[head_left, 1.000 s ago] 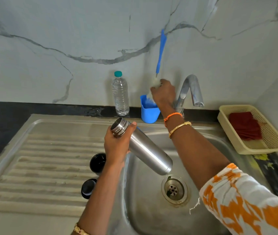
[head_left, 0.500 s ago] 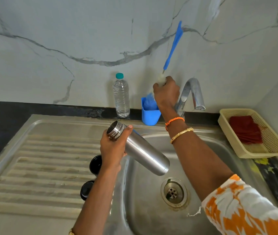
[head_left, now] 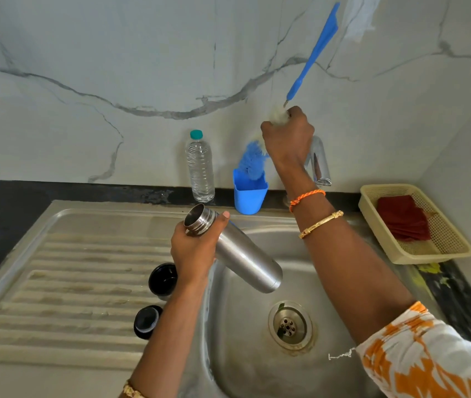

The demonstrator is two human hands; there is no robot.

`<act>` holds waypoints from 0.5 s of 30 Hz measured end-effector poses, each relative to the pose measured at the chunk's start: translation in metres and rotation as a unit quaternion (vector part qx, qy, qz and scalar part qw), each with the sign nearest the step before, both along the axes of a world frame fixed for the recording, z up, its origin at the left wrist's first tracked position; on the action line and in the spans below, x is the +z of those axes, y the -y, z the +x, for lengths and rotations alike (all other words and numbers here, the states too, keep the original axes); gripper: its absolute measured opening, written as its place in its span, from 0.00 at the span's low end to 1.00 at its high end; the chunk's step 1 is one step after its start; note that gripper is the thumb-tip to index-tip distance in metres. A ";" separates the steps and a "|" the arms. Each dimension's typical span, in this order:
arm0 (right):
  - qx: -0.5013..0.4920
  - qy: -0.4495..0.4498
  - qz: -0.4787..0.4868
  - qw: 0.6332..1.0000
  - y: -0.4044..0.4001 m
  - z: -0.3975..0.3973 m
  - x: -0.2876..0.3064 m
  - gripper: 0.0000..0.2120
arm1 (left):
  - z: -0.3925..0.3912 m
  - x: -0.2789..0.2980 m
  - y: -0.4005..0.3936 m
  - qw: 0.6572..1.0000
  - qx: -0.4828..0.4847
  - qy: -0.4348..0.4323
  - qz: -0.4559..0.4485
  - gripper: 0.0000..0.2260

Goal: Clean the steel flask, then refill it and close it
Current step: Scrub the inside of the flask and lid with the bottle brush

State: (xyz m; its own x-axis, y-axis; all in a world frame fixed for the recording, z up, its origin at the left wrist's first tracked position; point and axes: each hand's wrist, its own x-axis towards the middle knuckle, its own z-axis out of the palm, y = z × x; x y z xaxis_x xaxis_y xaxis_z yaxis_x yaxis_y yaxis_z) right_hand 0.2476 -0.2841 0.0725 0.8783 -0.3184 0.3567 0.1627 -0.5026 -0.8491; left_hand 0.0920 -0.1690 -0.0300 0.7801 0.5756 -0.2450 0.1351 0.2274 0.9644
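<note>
The left hand (head_left: pixel 192 254) is wrapping its fingers round the neck of the open steel flask (head_left: pixel 234 249), tilted over the sink (head_left: pixel 245 354). The right hand (head_left: pixel 287 137) is clutching the bottle brush (head_left: pixel 311 56) by its bristles above the blue cup (head_left: pixel 249 193); gripped there it is risking slipping or flicking drips. That hand is hiding most of the tap (head_left: pixel 319 162) and its own fingertips.

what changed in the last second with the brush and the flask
The right hand, gripping the brush by its bristles, lifted it up out of the blue cup, so its bristle tip sits just above the rim and its handle tilts further right. The left hand holds the open flask tilted over the sink as before; the two black caps lie unmoved.
</note>
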 end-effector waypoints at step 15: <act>-0.110 0.076 0.347 0.928 0.142 -0.194 -0.005 0.03 | -0.035 -0.038 0.074 0.959 -0.136 -0.035 0.245 0.20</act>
State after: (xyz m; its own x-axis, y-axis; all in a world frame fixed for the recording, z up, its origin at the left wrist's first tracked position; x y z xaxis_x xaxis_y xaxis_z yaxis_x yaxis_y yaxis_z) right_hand 0.0537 -0.4261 0.0680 0.7211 -0.6835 0.1133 0.2658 0.1219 -0.9563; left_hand 0.0570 -0.2431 -0.0679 0.9091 0.4131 -0.0534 0.1931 -0.3044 0.9328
